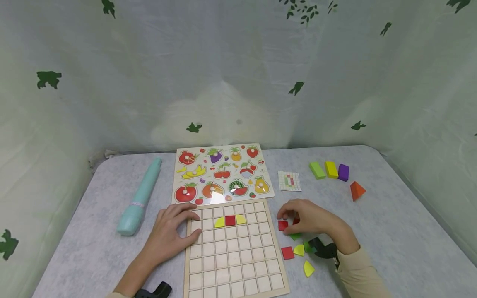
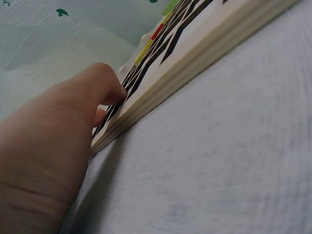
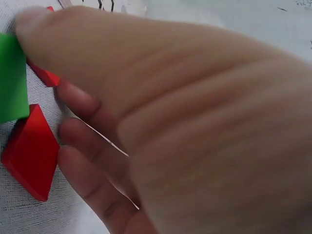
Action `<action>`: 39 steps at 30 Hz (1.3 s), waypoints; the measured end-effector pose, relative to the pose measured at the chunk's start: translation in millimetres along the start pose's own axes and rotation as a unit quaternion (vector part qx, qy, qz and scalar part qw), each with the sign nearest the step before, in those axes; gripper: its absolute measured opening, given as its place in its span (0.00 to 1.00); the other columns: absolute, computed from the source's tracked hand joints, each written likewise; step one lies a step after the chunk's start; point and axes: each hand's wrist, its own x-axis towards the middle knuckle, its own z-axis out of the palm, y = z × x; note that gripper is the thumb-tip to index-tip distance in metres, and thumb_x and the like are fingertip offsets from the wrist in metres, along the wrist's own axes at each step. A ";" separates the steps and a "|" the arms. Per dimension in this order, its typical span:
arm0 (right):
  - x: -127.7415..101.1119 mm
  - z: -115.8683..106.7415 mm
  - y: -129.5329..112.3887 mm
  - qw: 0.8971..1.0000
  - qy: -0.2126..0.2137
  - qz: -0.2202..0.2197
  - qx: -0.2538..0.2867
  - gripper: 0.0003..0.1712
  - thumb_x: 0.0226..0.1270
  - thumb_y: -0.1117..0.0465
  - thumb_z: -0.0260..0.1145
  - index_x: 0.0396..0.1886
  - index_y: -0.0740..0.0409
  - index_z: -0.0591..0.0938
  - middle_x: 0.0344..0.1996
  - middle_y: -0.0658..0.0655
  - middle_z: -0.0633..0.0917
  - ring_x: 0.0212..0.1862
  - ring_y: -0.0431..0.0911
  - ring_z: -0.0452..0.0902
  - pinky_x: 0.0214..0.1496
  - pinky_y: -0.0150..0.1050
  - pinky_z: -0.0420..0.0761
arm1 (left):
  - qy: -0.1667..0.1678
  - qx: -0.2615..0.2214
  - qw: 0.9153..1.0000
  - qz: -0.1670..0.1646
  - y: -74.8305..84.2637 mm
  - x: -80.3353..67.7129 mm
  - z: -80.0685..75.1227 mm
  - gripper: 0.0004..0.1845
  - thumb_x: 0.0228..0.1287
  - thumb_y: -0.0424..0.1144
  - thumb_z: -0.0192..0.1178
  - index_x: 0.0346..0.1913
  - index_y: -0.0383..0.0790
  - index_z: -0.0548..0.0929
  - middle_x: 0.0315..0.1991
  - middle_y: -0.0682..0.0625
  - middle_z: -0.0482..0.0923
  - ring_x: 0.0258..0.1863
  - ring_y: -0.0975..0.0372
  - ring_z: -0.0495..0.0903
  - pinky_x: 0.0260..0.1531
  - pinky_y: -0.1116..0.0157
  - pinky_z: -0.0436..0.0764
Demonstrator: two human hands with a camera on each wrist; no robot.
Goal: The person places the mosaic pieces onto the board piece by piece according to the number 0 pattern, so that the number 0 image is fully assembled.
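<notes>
Close by me, between my two hands, lies a wooden grid board [image 1: 234, 260], with a yellow wedge [image 1: 308, 268] and a red square [image 1: 287, 253] loose on its right. At the left edge my left hand [image 1: 169, 227] rests, fingers parted and loosely bent. The left wrist view adds a fingertip meeting the board's face, and its pale, layered side. My right hand [image 1: 311, 217] arches over more tiles, thumb and fingers apart; I cannot tell whether they touch the red piece showing between them. The right wrist view gives the thickness of a green tile [image 3: 12, 78] and a red diamond-looking tile [image 3: 34, 153] by my fingertips. Farther up the board, a red tile [image 1: 230, 220] sits between two yellow pieces.

Mottled grey covers the surface [image 1: 89, 248]. A teal tapered object [image 1: 139, 198] lies to the left; beyond the board are a fruit puzzle [image 1: 238, 174], a small card [image 1: 289, 181] and four coloured blocks [image 1: 331, 169]. Behind hangs a pale curtain [image 1: 223, 62] with dark green leaf shapes. The card bears a printed grid with coloured cells, its detail too small to make out.
</notes>
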 end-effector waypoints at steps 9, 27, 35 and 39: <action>0.3 3.2 -6.7 1.000 0.015 -0.017 -0.016 0.11 0.62 0.58 0.77 0.43 0.47 0.86 0.31 0.45 0.81 0.34 0.40 0.74 0.37 0.33 0.76 | 0.001 0.000 1.000 0.002 0.1 0.0 0.3 0.16 0.47 0.42 0.80 0.40 0.51 0.87 0.57 0.52 0.81 0.58 0.54 0.75 0.52 0.50 0.65; 20.3 33.9 -46.3 0.993 0.070 -0.083 -0.052 0.14 0.66 0.52 0.75 0.50 0.44 0.89 0.44 0.40 0.84 0.41 0.39 0.75 0.44 0.32 0.77 | 0.001 0.001 1.000 0.003 -0.5 0.2 0.3 0.16 0.47 0.42 0.80 0.40 0.52 0.87 0.57 0.52 0.81 0.58 0.54 0.75 0.51 0.50 0.65; 28.3 49.5 -61.1 0.990 0.086 -0.098 -0.061 0.15 0.65 0.51 0.76 0.50 0.45 0.89 0.46 0.40 0.86 0.46 0.36 0.78 0.52 0.34 0.80 | 0.002 0.005 1.000 0.002 -0.6 0.2 0.1 0.16 0.47 0.43 0.80 0.40 0.52 0.87 0.57 0.52 0.82 0.58 0.54 0.75 0.51 0.51 0.65; 31.4 56.7 -65.8 0.986 0.090 -0.115 -0.078 0.13 0.66 0.51 0.75 0.49 0.45 0.89 0.46 0.42 0.86 0.45 0.36 0.77 0.50 0.32 0.80 | 0.002 0.005 1.000 0.002 -0.4 0.1 0.0 0.16 0.47 0.43 0.80 0.40 0.52 0.87 0.57 0.52 0.82 0.58 0.55 0.75 0.50 0.52 0.65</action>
